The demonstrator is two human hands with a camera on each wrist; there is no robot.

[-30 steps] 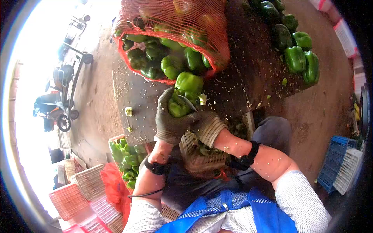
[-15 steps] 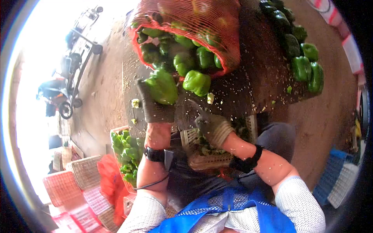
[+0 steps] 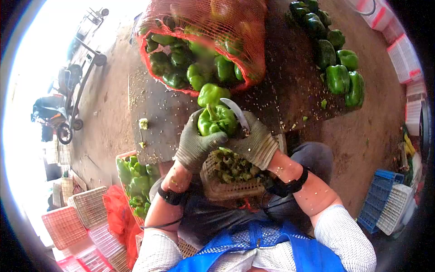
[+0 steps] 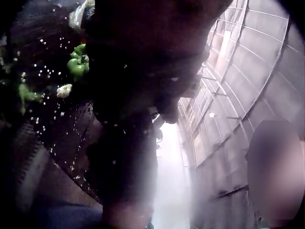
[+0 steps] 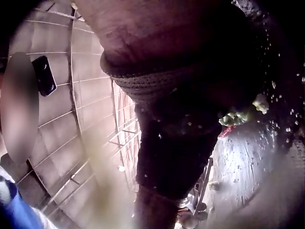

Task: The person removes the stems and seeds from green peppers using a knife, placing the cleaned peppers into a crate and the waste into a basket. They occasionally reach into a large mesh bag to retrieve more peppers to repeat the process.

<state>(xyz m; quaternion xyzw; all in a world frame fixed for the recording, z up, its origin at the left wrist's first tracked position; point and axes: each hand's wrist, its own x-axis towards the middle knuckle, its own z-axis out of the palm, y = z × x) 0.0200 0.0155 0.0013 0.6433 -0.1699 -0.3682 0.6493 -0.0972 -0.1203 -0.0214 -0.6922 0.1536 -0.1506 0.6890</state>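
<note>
In the head view, my gloved left hand [image 3: 194,144] grips a green bell pepper [image 3: 216,122], its stem side facing up. My gloved right hand [image 3: 257,141] holds a small knife with a curved blade [image 3: 235,111], which rises beside the pepper's right side. The right thumb area lies close against the pepper's lower right. Just beyond it, another green bell pepper [image 3: 213,94] lies at the mouth of a red mesh bag [image 3: 204,41] full of peppers. Both wrist views are dark, and the fingers are mostly hidden there.
A seed-strewn dark table [image 3: 285,99] lies under the hands. A row of green peppers [image 3: 337,79] stands at its right edge. Below the hands sits a crate [image 3: 231,190] of pepper scraps; a crate of pepper pieces [image 3: 136,181] is at left. Stacked blue baskets [image 3: 378,195] stand right.
The hands were together on a pepper, then apart, with a blurred large pepper in the left hand. Now they meet again on a stem-up pepper, and the knife blade shows clearly.
</note>
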